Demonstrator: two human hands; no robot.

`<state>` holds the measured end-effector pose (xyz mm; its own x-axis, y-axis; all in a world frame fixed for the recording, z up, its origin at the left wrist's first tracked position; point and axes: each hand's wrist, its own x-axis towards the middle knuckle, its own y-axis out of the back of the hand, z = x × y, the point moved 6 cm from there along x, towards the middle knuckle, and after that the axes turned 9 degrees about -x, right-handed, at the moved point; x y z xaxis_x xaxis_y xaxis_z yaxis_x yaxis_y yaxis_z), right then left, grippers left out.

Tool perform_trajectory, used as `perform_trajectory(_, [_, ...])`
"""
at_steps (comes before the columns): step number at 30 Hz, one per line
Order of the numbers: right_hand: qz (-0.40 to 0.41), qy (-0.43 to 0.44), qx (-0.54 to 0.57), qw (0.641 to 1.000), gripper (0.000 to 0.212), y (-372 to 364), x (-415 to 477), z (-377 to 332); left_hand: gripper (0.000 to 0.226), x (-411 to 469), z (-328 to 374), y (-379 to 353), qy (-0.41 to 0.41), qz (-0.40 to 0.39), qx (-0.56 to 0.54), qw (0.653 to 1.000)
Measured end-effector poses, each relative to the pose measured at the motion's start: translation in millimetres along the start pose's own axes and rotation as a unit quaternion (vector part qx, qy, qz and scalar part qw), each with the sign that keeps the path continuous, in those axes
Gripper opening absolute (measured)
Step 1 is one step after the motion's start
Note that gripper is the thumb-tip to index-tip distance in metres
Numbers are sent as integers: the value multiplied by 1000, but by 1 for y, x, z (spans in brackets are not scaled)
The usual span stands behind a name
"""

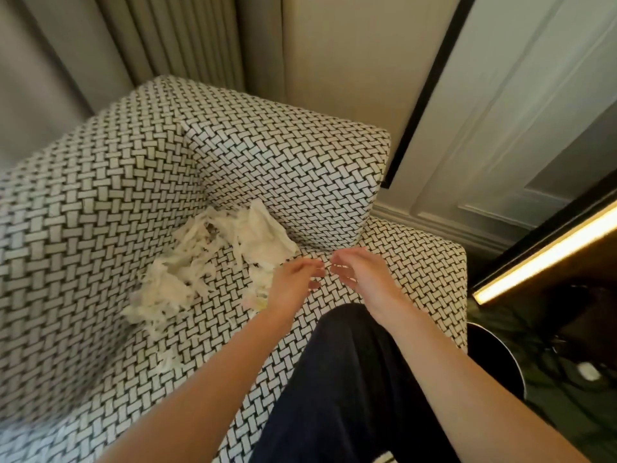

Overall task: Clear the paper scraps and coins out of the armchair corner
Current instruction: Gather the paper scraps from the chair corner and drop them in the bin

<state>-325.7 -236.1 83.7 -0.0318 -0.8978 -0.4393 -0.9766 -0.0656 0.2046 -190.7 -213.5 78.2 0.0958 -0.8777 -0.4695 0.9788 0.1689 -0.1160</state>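
Note:
A heap of torn white paper scraps [213,259] lies in the seat corner of a black-and-white woven armchair [100,202], trailing down toward the front. I can make out no coins. My left hand [293,284] hovers over the seat at the right edge of the scraps, fingers loosely curled, holding nothing visible. My right hand [359,274] hangs just beside it, fingertips nearly meeting those of the left, also loosely curled with nothing in it.
The armchair's right arm [293,168] rises behind my hands. My dark-trousered knee [350,379] rests on the seat front. A panelled wall [500,128] and a lit strip [541,255] stand to the right, curtains [167,38] behind.

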Motion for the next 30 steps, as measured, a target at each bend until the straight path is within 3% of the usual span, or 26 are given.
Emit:
perform_trajectory(3, [-47,73,-179,980,19,-44,6,-3,17,-3,-19,44,37,45,-18,998])
perform_trajectory(5, [-100,117,-319,935,22,-75,9,2,17,-5,-29,71,50,74,-30,996])
perform_trajectory(9, [-195,164,-480,840,46,-124,13,31,18,-14,-45,116,64,138,-38,988])
perform_trajectory(13, [-254,122,-581,764,69,-143,14,66,17,-21,-60,140,87,174,-45,980])
perform_trajectory(16, [-278,127,-653,693,72,-144,9,75,15,-22,-67,147,97,182,-43,978])
perform_trajectory(21, [-313,130,-677,653,61,-139,3,74,18,-13,-75,146,114,176,-26,977])
perform_trajectory(24, [-291,170,-662,669,41,-135,-5,64,19,-5,-75,139,118,163,-14,979])
perform_trajectory(30, [-215,202,-535,792,14,-111,-14,29,21,14,-73,120,104,135,22,985])
